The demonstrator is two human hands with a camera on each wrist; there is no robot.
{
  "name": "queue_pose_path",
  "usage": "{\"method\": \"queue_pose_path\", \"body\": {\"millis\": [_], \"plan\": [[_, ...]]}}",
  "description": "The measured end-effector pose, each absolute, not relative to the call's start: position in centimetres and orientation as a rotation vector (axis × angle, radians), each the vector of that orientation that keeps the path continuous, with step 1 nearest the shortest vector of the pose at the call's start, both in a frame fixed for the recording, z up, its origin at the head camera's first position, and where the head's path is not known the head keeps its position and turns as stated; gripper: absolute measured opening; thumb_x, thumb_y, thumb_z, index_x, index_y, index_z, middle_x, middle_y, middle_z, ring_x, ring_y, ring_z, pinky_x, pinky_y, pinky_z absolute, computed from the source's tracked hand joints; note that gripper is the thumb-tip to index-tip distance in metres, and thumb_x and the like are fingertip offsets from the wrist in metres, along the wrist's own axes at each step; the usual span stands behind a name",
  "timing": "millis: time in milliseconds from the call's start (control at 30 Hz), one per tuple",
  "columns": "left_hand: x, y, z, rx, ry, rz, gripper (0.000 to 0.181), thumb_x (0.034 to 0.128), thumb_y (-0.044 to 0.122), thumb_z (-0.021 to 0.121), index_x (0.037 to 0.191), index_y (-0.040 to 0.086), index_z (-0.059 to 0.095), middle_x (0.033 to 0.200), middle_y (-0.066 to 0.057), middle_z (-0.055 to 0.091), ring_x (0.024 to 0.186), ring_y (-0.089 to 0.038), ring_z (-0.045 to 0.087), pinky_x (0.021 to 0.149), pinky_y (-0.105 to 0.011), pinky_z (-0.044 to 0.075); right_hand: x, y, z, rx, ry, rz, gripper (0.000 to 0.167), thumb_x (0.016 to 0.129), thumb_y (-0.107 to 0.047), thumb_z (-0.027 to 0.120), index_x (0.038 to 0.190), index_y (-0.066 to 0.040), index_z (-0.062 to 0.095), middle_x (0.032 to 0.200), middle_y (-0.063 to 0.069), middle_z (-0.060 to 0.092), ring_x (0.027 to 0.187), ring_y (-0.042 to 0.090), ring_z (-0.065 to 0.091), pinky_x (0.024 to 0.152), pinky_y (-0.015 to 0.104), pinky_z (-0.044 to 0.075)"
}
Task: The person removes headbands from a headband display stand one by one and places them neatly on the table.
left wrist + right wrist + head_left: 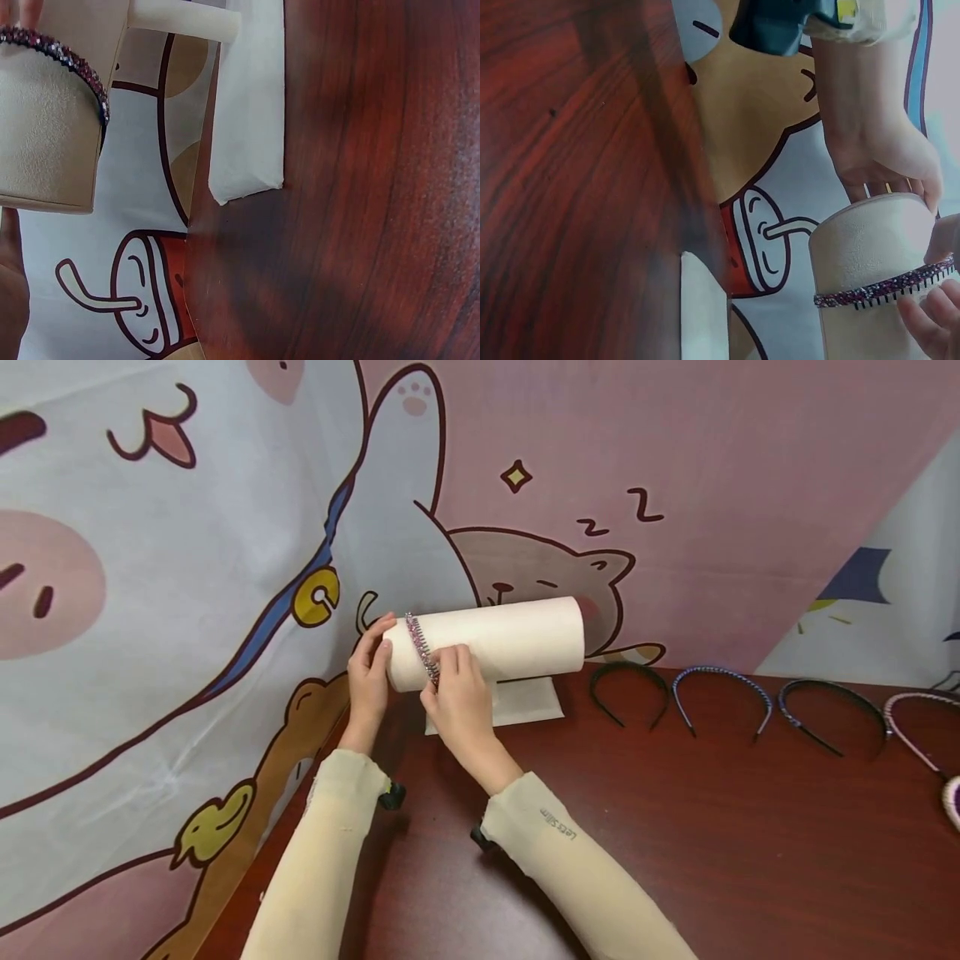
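A white padded cylinder (517,631) lies sideways on a stand with a flat white base (528,702). Around its left part sits a sparkly pink and dark headband (417,639) with comb-like teeth. My right hand (461,693) pinches the headband's front side, thumb and fingertips on either edge in the right wrist view. At the cylinder's left end, my left hand (367,681) rests with fairly straight fingers against the rim. The left wrist view shows the headband (64,56) curving over the cylinder (45,135); its far side is hidden.
To the right on the dark red wooden table (675,843) stands a row of headbands: a black one (630,666), a blue one (720,671), a dark one (832,685) and a pale pink one (892,718). A cartoon-printed cloth (712,485) hangs behind and at left.
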State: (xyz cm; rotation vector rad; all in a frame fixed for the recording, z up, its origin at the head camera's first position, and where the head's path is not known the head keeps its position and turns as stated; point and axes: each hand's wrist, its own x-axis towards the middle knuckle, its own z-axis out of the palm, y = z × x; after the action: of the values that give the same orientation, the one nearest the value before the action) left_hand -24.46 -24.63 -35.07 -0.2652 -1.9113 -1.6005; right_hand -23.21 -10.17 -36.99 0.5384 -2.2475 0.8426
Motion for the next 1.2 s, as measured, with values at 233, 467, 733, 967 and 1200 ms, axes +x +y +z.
{"method": "queue_pose_path", "body": {"millis": [233, 467, 733, 967, 1200], "plan": [[-24.5, -24.2, -35.0, -0.272, -1.923, -1.593, 0.033, 0.1009, 0.004, 0.048, 0.129, -0.007, 0.061, 0.144, -0.019, 0.057, 0.14, -0.025, 0.048, 0.118, -0.036, 0.034, -23.0, -8.6, -37.3, 0.576, -2.211, 1.094, 0.032, 0.087, -0.01, 0.067, 0.118, -0.01, 0.058, 0.1, 0.005, 0.07, 0.086, 0.019, 0.066, 0.072, 0.036, 0.054], [-24.5, -24.5, -35.0, -0.276, -1.905, -1.592, 0.033, 0.1004, 0.004, 0.048, 0.128, -0.007, 0.062, 0.142, -0.018, 0.058, 0.139, -0.024, 0.049, 0.115, -0.028, 0.035, -23.1, -7.3, -37.9, 0.702, -2.143, 1.541, 0.042, 0.087, 0.003, 0.062, 0.127, -0.005, 0.05, 0.109, 0.013, 0.063, 0.094, 0.023, 0.067, 0.088, 0.034, 0.057], [-24.5, -24.6, -35.0, -0.269, -1.912, -1.592, 0.033, 0.1007, 0.005, 0.048, 0.129, -0.007, 0.061, 0.143, -0.018, 0.058, 0.139, -0.024, 0.048, 0.115, -0.026, 0.034, -23.4, -5.8, -38.8, 0.758, -2.069, 1.637, 0.047, 0.088, 0.009, 0.061, 0.131, -0.007, 0.049, 0.11, 0.016, 0.06, 0.097, 0.027, 0.063, 0.085, 0.042, 0.058], [-24.3, -24.7, -35.0, -0.266, -1.918, -1.584, 0.034, 0.1006, 0.005, 0.048, 0.129, -0.007, 0.061, 0.143, -0.019, 0.057, 0.14, -0.026, 0.047, 0.116, -0.031, 0.034, -23.5, -4.0, -38.9, 0.738, -1.981, 1.707, 0.047, 0.089, 0.006, 0.066, 0.133, -0.008, 0.056, 0.112, 0.016, 0.064, 0.101, 0.029, 0.066, 0.085, 0.04, 0.059], [-24.4, -24.5, -35.0, -0.257, -1.928, -1.58, 0.033, 0.101, 0.007, 0.048, 0.129, -0.005, 0.061, 0.144, -0.017, 0.057, 0.14, -0.023, 0.048, 0.117, -0.035, 0.034, -23.4, -2.1, -38.8, 0.677, -1.908, 1.784, 0.047, 0.089, 0.004, 0.068, 0.133, -0.009, 0.061, 0.113, 0.017, 0.066, 0.101, 0.029, 0.067, 0.082, 0.045, 0.059]]}}
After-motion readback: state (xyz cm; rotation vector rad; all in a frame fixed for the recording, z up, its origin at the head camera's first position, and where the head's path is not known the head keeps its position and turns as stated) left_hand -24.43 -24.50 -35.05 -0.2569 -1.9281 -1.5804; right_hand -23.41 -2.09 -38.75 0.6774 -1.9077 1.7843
